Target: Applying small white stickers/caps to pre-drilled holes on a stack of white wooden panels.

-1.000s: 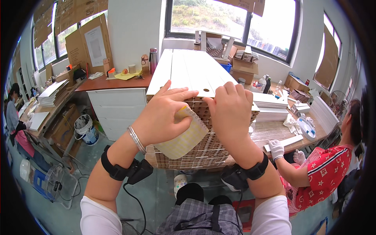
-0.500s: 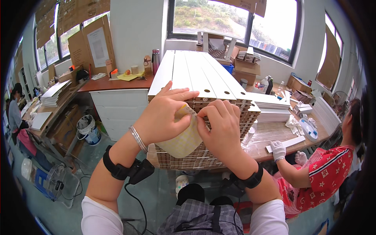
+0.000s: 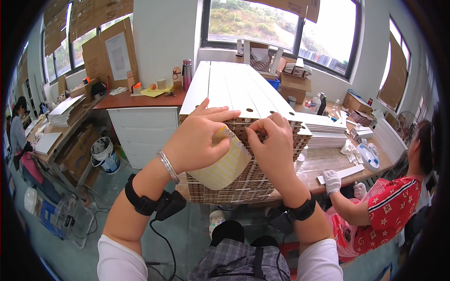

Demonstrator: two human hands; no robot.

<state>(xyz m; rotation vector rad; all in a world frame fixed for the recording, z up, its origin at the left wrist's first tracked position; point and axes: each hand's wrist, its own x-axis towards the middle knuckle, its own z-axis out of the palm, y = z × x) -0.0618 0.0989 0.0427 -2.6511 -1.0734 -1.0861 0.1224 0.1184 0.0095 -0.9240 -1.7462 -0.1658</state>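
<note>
In front of me is a tall stack of white boards (image 3: 224,86), with rows of round holes along its brown near end. A few dark round spots lie along the front edge of its top. My left hand (image 3: 199,143) grips a curved, pale yellow sheet (image 3: 222,168) with small round marks along its edge, between thumb and fingers. Its outstretched fingers rest near the stack's front top edge. At the stack's holed end, right of the sheet, my right hand (image 3: 275,143) is pinched. Whatever lies between its fingertips is too small or hidden to make out.
To the right, a co-worker's gloved hand (image 3: 332,180) rests by a white strip (image 3: 344,173) on the wooden table. More white boards (image 3: 323,138) lie beside the stack. A white drawer cabinet (image 3: 140,131) stands left, a bucket (image 3: 105,154) and a fan (image 3: 63,215) farther left.
My right hand has moved slightly right, away from the yellow sheet's edge, to the holed end of the stack. My left hand stays nearly still, and more of the sheet shows.
</note>
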